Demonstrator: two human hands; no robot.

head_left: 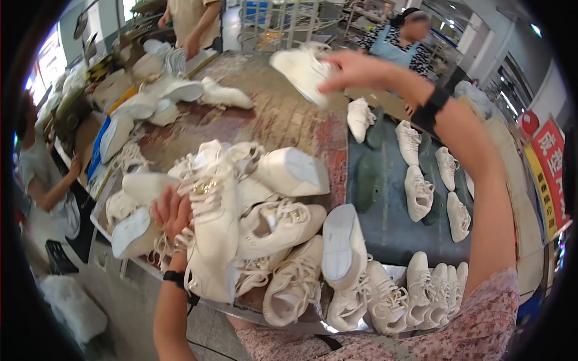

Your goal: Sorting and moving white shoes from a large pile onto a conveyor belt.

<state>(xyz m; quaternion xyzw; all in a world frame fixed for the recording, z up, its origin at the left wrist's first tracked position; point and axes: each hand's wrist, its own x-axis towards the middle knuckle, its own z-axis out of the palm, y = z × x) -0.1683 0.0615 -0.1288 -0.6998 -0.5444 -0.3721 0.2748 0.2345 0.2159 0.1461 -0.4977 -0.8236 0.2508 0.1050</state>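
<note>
High over the far part of the table, my right hand [355,71] is closed on a cream sneaker [298,73], gripping one end of it; both are slightly blurred. My left hand [173,212] rests at the left side of a heap of cream sneakers, fingers apart, next to a sneaker with a pale blue sole [131,231]. Close beside that hand stands a tilted, laced sneaker [214,240], which hides part of it. Other laced sneakers, among them one lying on its side [283,227], fill the heap around it.
On the right, a dark conveyor belt [385,231] carries several sneakers [419,192]. More stand in a row [388,298] along the near edge. Shoe parts [180,90] lie at the far left. A person in a blue apron [391,48] and two other people are around the table.
</note>
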